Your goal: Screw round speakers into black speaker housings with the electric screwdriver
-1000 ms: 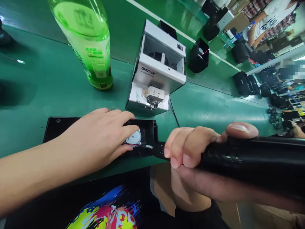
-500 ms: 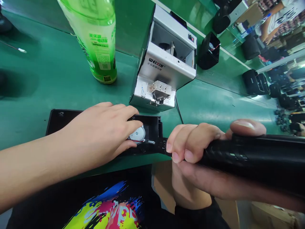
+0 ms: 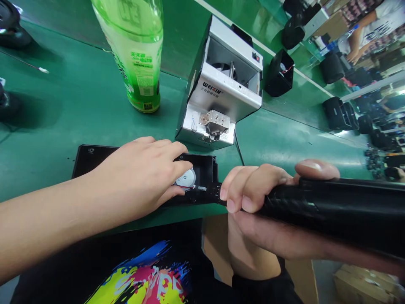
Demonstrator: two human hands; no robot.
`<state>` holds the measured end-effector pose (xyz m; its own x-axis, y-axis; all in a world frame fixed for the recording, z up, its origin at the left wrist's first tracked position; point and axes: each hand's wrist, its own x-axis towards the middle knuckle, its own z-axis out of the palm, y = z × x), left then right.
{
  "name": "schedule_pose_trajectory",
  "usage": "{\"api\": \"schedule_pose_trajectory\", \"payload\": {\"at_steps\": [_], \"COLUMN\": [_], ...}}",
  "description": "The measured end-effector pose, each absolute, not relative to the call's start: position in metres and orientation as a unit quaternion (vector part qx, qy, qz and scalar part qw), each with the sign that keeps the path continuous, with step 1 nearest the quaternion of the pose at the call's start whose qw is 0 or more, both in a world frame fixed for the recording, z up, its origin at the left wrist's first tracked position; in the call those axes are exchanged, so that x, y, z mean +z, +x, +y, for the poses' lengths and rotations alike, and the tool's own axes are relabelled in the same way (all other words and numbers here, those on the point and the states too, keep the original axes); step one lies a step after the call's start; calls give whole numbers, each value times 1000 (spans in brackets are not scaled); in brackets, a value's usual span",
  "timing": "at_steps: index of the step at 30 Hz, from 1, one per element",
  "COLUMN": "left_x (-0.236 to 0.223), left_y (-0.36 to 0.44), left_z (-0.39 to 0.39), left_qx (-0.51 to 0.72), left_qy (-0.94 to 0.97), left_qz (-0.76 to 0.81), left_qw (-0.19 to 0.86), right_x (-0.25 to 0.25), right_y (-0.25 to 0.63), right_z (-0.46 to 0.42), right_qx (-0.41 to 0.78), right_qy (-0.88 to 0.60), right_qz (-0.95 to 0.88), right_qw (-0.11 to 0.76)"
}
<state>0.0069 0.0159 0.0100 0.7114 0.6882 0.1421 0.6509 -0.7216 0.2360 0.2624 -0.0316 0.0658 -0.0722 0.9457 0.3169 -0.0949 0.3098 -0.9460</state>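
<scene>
A long black plastic housing [image 3: 205,162] lies on the green bench, with a round silver speaker magnet [image 3: 186,178] and a thin wire inside it. My left hand [image 3: 147,171] is closed over the housing, thumb and index finger beside the magnet; the palm hides much of the housing. In my right hand [image 3: 253,192] is a black electric screwdriver [image 3: 341,207], its thumb on top of the body and its fingers wrapped around the front. The screwdriver's narrow front end points at the right part of the housing; its tip cannot be made out.
Behind the housing stands a silver screw feeder [image 3: 218,93], with a green bottle [image 3: 142,63] to its left. An open black speaker box [image 3: 280,74] sits beyond the feeder. A white-tipped cable [image 3: 42,70] lies at left. Another person's arm [image 3: 360,36] shows at top right.
The whole view has shifted slightly, so the bottle, feeder and housing appear a little farther right. Both hands keep their holds, and the screwdriver stays pointed at the housing.
</scene>
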Motion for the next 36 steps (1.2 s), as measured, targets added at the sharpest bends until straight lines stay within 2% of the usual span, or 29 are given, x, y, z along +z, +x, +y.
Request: {"api": "schedule_pose_trajectory", "payload": {"at_steps": [3,8,14,17,21,26,29,32,36], "left_x": [10,8,23,28,28,22,17,13,12], "left_y": [8,11,18,18,14,7,3,1,3], "left_z": [15,13,10,9,6,4,6,9,7], "left_qx": [105,97,46,26,22,54,80,101,129], "left_qy": [922,913,904,907,906,905,907,911,915], "left_qz": [364,381,406,407,414,413,402,387,369], "left_qw": [84,106,130,102,83,88,96,101,100], "right_x": [66,63,43,39,32,22,48,97,134], "right_y": [251,244,244,240,227,223,240,254,244], "right_z": [-39,-48,-40,-40,-43,-34,-27,-12,36], "right_qx": [414,414,416,414,351,346,396,432,361], "right_qy": [-365,-365,-244,-270,-287,-294,-301,-291,-265], "right_qz": [-572,-592,-617,-583,-539,-516,-513,-499,-525], "right_qw": [607,587,622,644,709,726,700,693,724]}}
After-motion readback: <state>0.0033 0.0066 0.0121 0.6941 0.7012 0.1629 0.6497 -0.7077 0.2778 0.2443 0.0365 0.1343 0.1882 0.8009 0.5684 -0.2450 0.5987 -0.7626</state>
